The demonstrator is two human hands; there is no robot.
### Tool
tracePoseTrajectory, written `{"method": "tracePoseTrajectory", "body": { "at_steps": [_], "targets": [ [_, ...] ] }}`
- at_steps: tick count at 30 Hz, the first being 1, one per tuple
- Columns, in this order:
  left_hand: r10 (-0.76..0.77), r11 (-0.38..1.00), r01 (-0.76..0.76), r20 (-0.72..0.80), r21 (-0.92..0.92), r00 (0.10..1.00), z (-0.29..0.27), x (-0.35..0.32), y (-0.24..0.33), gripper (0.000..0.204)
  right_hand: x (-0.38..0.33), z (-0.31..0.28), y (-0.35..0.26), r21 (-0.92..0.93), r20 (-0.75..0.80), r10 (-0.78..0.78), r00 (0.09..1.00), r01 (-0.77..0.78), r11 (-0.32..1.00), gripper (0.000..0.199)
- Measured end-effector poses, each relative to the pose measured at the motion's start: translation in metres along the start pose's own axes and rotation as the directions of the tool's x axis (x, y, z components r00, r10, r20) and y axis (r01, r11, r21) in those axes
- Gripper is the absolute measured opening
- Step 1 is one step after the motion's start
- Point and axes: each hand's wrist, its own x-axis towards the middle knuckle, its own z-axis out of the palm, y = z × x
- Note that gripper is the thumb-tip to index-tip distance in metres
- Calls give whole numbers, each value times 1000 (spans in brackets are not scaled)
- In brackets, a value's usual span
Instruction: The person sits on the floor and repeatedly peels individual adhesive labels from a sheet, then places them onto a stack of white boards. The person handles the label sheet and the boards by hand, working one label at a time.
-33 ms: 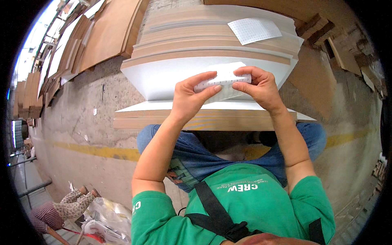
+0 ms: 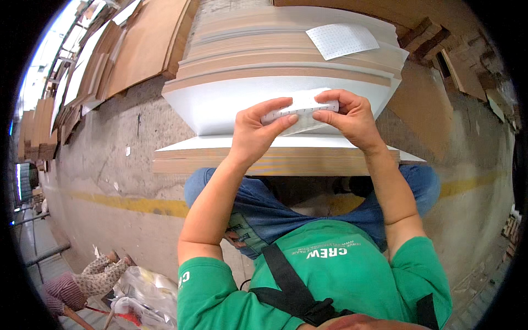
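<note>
A white label sheet [image 2: 303, 104], curled over and printed with rows of small marks, is held up between my two hands. My left hand [image 2: 252, 131] pinches its left end between thumb and fingers. At the other end, my right hand [image 2: 352, 116] grips it the same way, thumb below and fingers on top. Behind and under the sheet are white-faced boards: one leans back against a pile [image 2: 231, 104], and a low stack with brown layered edges [image 2: 264, 159] lies in front of my knees. The lower part of the sheet looks translucent.
A second printed sheet [image 2: 342, 42] rests on the leaning pile. Large brown boards [image 2: 146, 47] stand at the far left, and more brown pieces [image 2: 465, 74] at the right. At lower left, another person [image 2: 82, 283] bends beside clear plastic wrap [image 2: 146, 291].
</note>
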Motion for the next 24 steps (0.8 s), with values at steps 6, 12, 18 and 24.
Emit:
{"method": "tracePoseTrajectory", "body": {
  "at_steps": [6,12,18,24],
  "targets": [
    [-73,990,70,19,124,997,-2,4,-13,26,-4,-2,3,-144,-37,25,999,-30,989,14],
    [-321,946,318,42,53,946,-6,6,-10,29,-8,-15,2,-146,-9,184,983,-183,972,13],
    [-311,938,328,144,-114,940,-15,9,-11,27,-10,-24,13,24,-51,170,984,-169,985,15],
    [-280,950,294,127,-108,952,-17,8,-15,21,-9,-23,10,134,-34,234,972,-227,965,17]
  ]
}}
